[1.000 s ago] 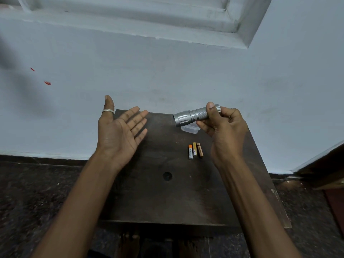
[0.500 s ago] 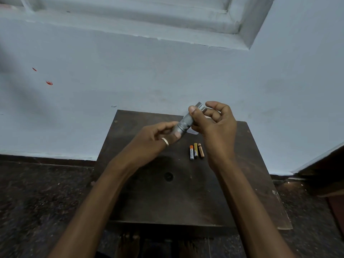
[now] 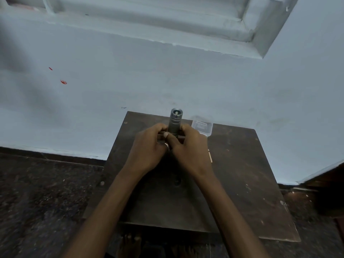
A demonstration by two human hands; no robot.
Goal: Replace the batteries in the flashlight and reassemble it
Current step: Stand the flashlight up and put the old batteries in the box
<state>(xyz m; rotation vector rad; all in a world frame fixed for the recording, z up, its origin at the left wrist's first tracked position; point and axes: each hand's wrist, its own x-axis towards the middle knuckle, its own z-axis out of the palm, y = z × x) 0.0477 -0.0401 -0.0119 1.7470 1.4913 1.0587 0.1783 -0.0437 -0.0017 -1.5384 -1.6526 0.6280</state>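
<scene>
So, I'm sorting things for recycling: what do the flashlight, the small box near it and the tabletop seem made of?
Flashlight: likely metal, perhaps aluminium; matte silver-grey with machined rings near its end.
Small box: clear plastic, with see-through walls and lighter edges.
Tabletop: probably wood or laminated board; dark brown, dull, scuffed with pale chips.
</scene>
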